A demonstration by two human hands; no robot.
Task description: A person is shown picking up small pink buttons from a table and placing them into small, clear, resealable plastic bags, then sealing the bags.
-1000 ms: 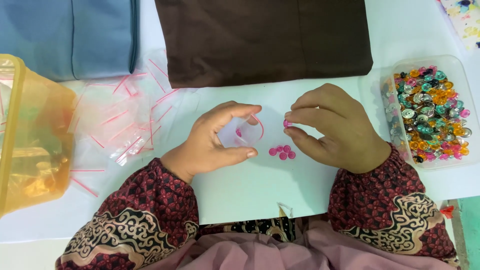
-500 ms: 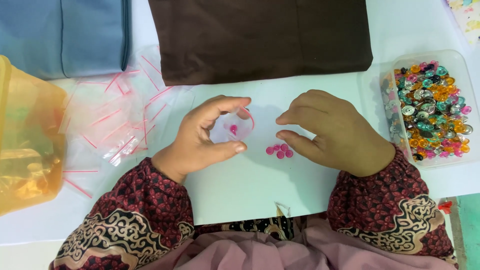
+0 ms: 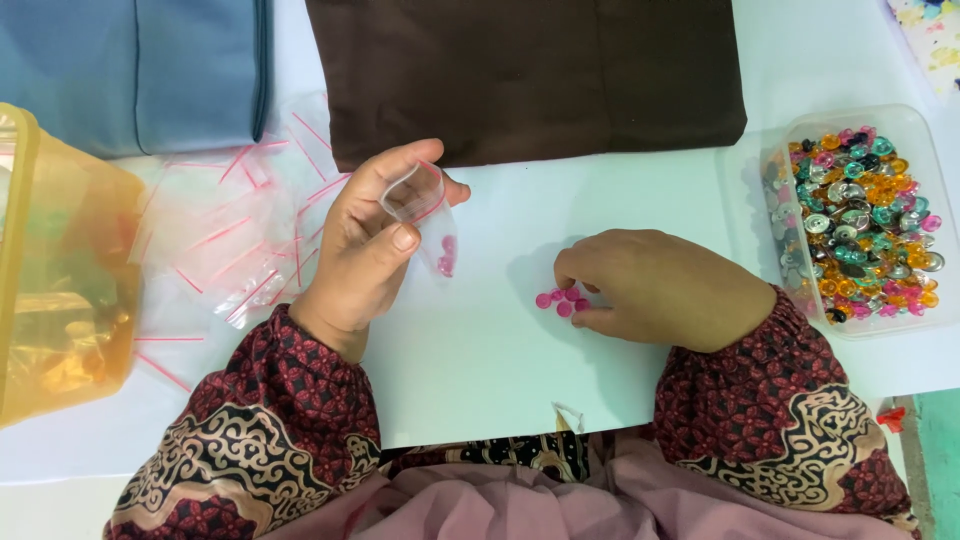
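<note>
My left hand [image 3: 368, 240] holds a small clear zip bag [image 3: 425, 215] with a red seal strip, lifted off the white table [image 3: 480, 350]; a few pink beads lie in its lower end. My right hand [image 3: 660, 290] rests palm down on the table. Its fingertips touch a small cluster of pink beads [image 3: 560, 300] lying loose on the white surface. The two hands are apart, the bag up and to the left of the loose beads.
A pile of empty clear zip bags [image 3: 240, 220] lies left of my left hand. A clear tub of mixed coloured beads [image 3: 860, 215] stands at the right. Brown cloth [image 3: 530, 75] and blue cloth [image 3: 130, 70] lie at the back. An orange translucent container [image 3: 50, 280] sits at far left.
My left hand has turned and lifted the bag upright, with beads now at its bottom. My right hand has dropped from the bag's mouth down to the loose pink beads.
</note>
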